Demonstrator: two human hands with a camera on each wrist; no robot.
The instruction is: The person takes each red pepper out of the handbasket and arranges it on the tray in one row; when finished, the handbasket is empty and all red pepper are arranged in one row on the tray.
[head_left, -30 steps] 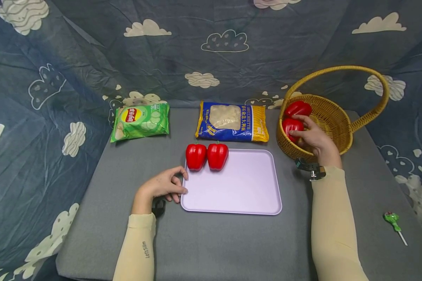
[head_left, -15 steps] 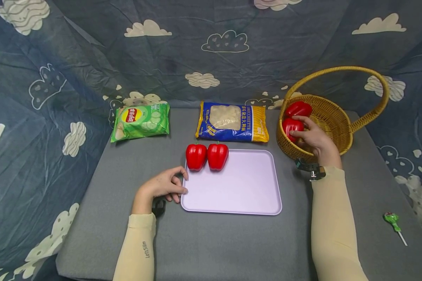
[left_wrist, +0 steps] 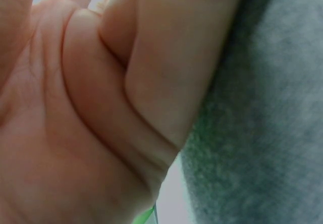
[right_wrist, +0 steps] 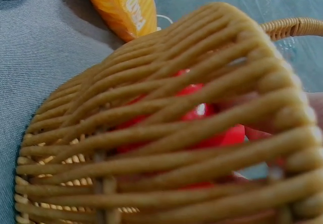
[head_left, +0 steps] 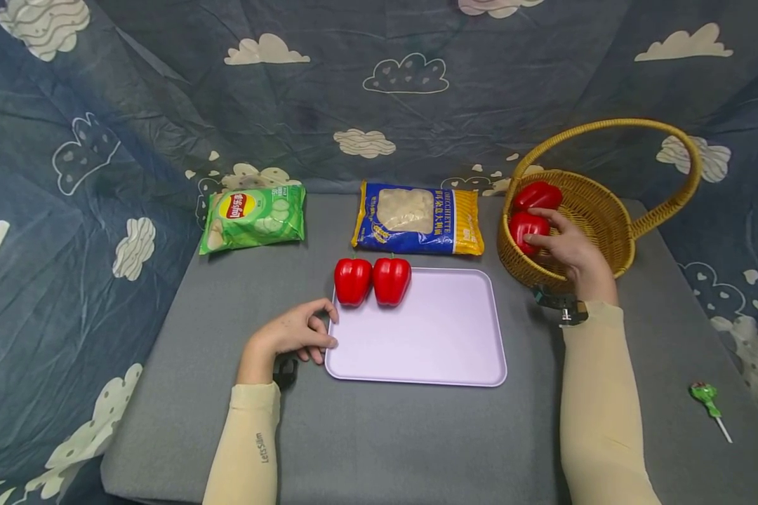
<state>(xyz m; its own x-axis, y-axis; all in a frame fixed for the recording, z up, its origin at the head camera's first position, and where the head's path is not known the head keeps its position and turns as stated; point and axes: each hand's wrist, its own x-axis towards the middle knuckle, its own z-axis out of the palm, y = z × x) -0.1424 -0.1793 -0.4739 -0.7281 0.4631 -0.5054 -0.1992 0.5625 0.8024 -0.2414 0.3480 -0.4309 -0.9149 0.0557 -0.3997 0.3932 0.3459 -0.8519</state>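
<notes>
My right hand (head_left: 575,251) reaches over the near rim of the wicker basket (head_left: 603,210) and grips a red bell pepper (head_left: 528,233) inside it, thumb and fingers around its right side. Behind that one, a second red bell pepper (head_left: 537,197) leans by the basket's left wall. In the right wrist view the basket's weave (right_wrist: 151,133) partly hides the red pepper and the fingers. My left hand (head_left: 293,330) holds the left rim of the lilac tray (head_left: 429,337) between thumb and curled fingers. Two red bell peppers (head_left: 353,282) stand side by side in the tray's far left corner.
Behind the tray lies a blue and yellow pasta bag (head_left: 417,219). A green bag of chips (head_left: 253,217) is at the back left. On the right of the grey table (head_left: 417,442) lies a green-wrapped lollipop (head_left: 707,403). The basket's tall handle (head_left: 613,123) arches above it.
My right hand and the bell pepper it grips have shifted very slightly to the right inside the basket. The left hand and the tray stay put.
</notes>
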